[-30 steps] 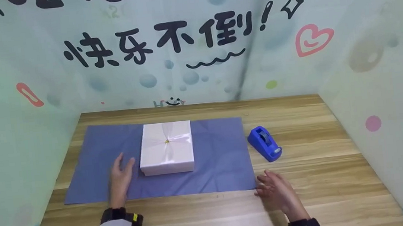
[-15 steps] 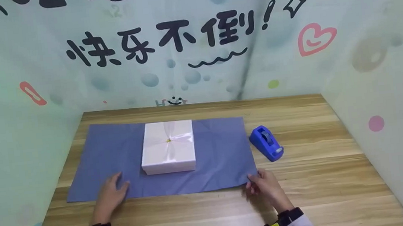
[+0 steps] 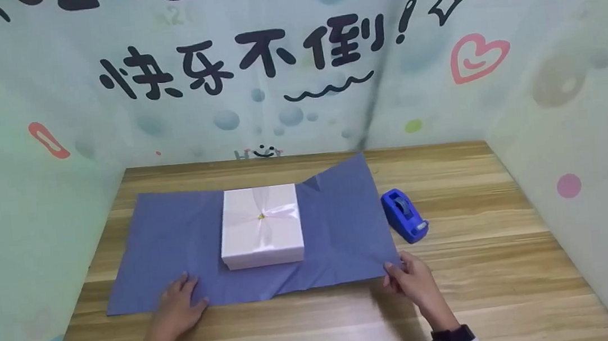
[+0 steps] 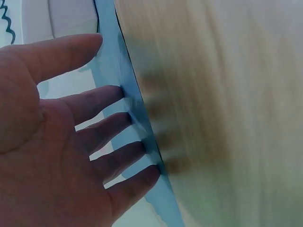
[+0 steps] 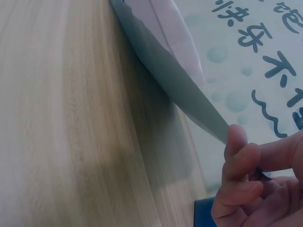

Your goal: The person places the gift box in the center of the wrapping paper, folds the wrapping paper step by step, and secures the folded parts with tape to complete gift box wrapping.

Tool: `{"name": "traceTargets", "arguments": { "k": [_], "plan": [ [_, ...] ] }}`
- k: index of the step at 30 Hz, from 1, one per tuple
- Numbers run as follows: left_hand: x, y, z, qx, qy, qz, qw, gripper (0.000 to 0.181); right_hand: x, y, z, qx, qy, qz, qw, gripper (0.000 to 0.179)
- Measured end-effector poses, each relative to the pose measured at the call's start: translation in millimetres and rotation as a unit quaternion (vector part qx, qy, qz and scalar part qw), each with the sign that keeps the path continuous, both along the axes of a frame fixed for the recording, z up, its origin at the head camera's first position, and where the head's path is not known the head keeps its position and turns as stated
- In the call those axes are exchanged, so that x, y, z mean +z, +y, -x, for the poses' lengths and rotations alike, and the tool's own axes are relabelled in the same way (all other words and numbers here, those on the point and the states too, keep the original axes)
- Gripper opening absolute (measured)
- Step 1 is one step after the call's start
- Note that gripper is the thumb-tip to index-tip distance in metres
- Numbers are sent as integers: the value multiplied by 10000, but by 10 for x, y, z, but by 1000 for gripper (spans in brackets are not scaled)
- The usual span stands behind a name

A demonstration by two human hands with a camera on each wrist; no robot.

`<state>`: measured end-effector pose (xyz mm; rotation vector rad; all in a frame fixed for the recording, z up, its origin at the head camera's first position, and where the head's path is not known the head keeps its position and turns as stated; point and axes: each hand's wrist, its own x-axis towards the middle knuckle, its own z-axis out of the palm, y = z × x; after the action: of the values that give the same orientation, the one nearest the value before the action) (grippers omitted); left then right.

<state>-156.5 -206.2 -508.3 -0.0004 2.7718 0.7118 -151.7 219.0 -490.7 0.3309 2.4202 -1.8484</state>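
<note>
A white gift box [image 3: 260, 226] with a pale ribbon sits on a sheet of blue wrapping paper [image 3: 344, 234] in the head view. My right hand [image 3: 414, 280] pinches the paper's near right corner between thumb and fingers. In the right wrist view, that side of the paper [image 5: 184, 94] is raised off the table. Near the paper's front edge, left of the box, my left hand [image 3: 176, 311] lies with fingers spread and straight. The left wrist view shows those fingertips [image 4: 150, 174] at the paper's edge.
A blue tape dispenser [image 3: 405, 215] stands just right of the paper. The wooden table [image 3: 489, 264] is bounded by a printed backdrop [image 3: 294, 81] behind and at both sides.
My right hand has taken hold of the paper's near right corner and shifted it right. The far right corner has swung back. My left hand has come down toward the front edge.
</note>
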Motion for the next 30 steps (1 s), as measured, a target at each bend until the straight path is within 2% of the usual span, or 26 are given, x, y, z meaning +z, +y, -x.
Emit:
{"name": "traceTargets", "arguments": {
  "k": [5,11,18,22,26,30],
  "plan": [
    [8,94,-92,-115,-16,64,9999,58,-15,125,-150,-92,77,-349,9993,7],
    [31,245,-230,-359,326,143,9987,51,-57,337,-357,-148,108,-930,9955,12],
    [100,481,-378,-557,243,40,9981,47,-29,627,-609,-241,-263,-1802,9830,9],
    [116,608,-442,-615,295,-117,9976,45,10,796,-715,-251,-608,-2058,9764,13],
    [118,746,-470,-583,360,-310,9972,47,50,956,-783,-78,-922,-2315,9684,18],
    [94,906,-461,-770,466,-965,9913,52,81,1087,-808,121,-1217,-2419,9626,20]
  ]
}}
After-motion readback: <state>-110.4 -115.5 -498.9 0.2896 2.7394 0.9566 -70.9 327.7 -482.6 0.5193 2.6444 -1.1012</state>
